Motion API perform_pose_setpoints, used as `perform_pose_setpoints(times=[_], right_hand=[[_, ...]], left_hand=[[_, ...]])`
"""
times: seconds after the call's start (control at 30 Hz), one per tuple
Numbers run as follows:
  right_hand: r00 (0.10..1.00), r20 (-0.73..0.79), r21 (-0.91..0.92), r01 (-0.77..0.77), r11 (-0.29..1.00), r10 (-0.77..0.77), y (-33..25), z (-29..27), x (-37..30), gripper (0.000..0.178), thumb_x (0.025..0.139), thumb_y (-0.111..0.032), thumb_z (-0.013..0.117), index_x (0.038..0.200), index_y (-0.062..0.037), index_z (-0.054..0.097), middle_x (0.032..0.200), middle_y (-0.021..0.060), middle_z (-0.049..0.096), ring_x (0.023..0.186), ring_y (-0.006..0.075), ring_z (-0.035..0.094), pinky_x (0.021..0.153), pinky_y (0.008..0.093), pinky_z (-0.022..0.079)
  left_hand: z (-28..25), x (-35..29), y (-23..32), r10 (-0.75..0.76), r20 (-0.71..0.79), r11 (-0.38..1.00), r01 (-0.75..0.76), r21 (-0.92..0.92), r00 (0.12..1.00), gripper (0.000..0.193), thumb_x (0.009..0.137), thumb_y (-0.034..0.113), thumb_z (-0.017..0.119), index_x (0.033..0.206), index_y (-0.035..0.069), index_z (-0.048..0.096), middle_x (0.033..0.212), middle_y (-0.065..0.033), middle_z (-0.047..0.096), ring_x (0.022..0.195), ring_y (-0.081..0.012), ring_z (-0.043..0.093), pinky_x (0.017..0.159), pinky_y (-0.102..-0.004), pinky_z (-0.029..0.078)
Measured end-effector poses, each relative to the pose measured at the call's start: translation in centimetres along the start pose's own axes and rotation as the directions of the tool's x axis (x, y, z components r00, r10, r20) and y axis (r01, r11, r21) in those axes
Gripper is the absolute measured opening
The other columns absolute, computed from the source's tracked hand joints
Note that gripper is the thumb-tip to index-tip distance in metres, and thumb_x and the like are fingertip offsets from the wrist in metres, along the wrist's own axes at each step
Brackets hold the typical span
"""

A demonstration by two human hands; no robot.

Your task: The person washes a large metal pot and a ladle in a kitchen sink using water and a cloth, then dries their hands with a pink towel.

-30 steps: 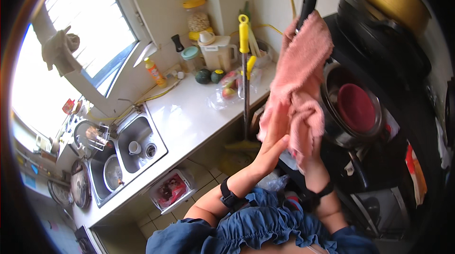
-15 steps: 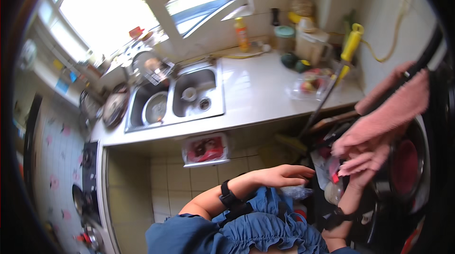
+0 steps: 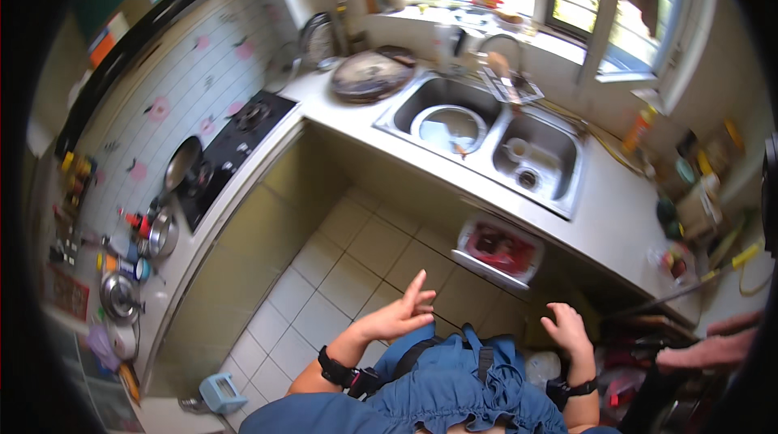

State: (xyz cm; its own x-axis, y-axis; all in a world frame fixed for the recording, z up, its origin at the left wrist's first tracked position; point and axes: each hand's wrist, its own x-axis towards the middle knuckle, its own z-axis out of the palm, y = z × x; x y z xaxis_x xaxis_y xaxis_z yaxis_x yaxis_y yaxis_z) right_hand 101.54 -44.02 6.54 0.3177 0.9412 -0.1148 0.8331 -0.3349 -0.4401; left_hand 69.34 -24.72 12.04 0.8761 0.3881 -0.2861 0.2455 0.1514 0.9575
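My left hand [image 3: 397,316] is held out over the tiled floor in front of my body, its fingers apart and nothing in them. My right hand [image 3: 569,329] is raised at my right side with stretched fingers, also holding nothing. Nearest to it is a white bin [image 3: 523,278] lined with a red bag, below the counter front and apart from the hand. A pink cloth [image 3: 709,351] hangs at the right edge of the view, away from both hands.
A double steel sink [image 3: 574,191] holds a metal basin [image 3: 485,128] and a small cup [image 3: 515,149]. Leftward stand a black gas hob [image 3: 231,154], a wok [image 3: 183,163] and a lidded pot [image 3: 121,298]. A light-blue plastic object [image 3: 222,393] stands low at lower left. A yellow-handled stick [image 3: 689,284] leans at right.
The view has swung left, bringing the hob side in. My right hand has come away from the pink cloth. My left hand has spread its fingers and now lies over the floor.
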Motion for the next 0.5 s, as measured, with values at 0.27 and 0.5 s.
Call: perform_pose_setpoints(times=[0.27,0.5], right_hand=[[0.903,0.177,0.314,0.325,0.892,-0.391,-18.5,6.5,15.5,0.035,0.076,-0.023,0.056,0.103,-0.0022,0.051,0.098,0.0170,0.053,0.095,0.0304,0.050,0.083,0.0342,0.040],[0.980,0.175,0.468,-0.001,0.884,-0.092,-14.7,9.3,33.1,0.040,0.072,-0.023,0.057,0.105,-0.0002,0.051,0.094,0.0140,0.057,0.090,0.0236,0.053,0.081,0.0315,0.042]], left_hand=[[-9.1,-13.4,-7.5,-0.083,-0.188,0.810,0.176,0.559,0.979,0.054,0.082,0.033,0.046,0.118,-0.007,0.035,0.116,-0.0246,0.043,0.108,-0.0343,0.042,0.090,-0.0334,0.035],[-13.4,-19.2,-12.4,-0.212,-0.550,0.875,0.407,0.261,0.808,0.055,0.082,0.029,0.049,0.120,-0.008,0.033,0.116,-0.0242,0.044,0.108,-0.0315,0.044,0.090,-0.0334,0.035]])
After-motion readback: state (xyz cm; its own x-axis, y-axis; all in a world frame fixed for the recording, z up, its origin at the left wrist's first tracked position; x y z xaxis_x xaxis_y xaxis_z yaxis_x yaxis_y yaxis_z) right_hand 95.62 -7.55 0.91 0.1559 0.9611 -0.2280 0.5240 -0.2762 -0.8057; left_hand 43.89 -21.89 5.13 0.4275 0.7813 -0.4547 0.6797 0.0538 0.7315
